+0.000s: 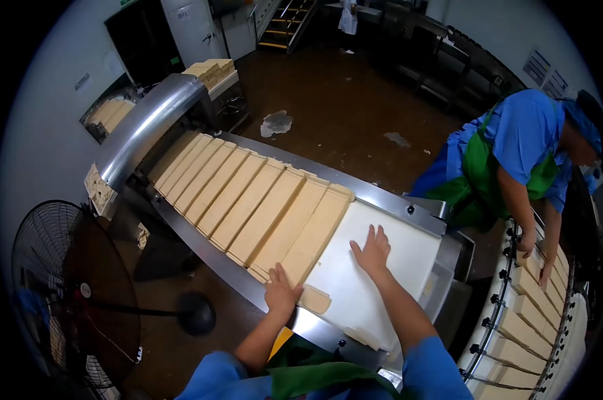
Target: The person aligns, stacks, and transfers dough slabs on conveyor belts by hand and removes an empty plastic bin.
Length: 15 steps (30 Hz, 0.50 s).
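Rows of pale, flat rectangular sheets, apparently dough [275,193], lie overlapped on a conveyor with a white belt [408,250]. My left hand [283,292] is at the near-side end of the last sheets, its fingers stretched out and seeming to touch their edge. Close beside it lies a small pale offcut [315,300]. Over the bare part of the belt, right of the sheets, my right hand [373,252] is open with fingers spread, holding nothing. More thin scraps [363,337] lie at the belt's near edge.
A curved metal cover [151,127] arches over the conveyor's far end. On the left stands a large fan [75,293]. A co-worker [508,153] in blue and green bends over a second, curved conveyor [515,320] carrying similar pieces. Pale patches [276,124] mark the brown floor.
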Motion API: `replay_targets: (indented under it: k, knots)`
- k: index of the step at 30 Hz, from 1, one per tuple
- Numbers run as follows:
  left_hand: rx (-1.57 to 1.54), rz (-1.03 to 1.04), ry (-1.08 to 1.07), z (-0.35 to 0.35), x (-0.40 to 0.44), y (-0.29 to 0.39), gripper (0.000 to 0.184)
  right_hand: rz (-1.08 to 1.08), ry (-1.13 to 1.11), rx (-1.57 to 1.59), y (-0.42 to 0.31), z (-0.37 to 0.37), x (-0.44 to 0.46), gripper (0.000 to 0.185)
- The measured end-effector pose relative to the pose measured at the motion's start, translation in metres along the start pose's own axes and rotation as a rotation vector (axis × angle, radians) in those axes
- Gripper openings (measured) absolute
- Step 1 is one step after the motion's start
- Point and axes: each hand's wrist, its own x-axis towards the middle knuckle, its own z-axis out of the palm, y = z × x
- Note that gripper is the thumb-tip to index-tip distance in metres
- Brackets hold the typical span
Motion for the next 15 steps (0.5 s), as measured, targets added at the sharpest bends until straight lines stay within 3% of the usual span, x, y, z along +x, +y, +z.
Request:
replay_targets:
  k: [5,10,12,15]
  knots:
    - [0.029,0.073,-0.030,-0.009,-0.002,0.001,0.094,0.029,-0.099,0.007,-0.085,0.002,0.067,0.069]
    - [-0.017,0.179,0.013,-0.011,-0.005,-0.004,0.092,-0.009,-0.048,-0.088,-0.110,0.025,0.110,0.075]
    - [-0.015,0.194,0.019,-0.015,-0.007,-0.003,0.091,0.051,-0.166,-0.098,-0.117,0.022,0.105,0.076]
    - [-0.071,0.192,0.009,-0.017,-0.008,-0.003,0.089,0.143,-0.147,-0.014,-0.116,0.019,0.094,0.076]
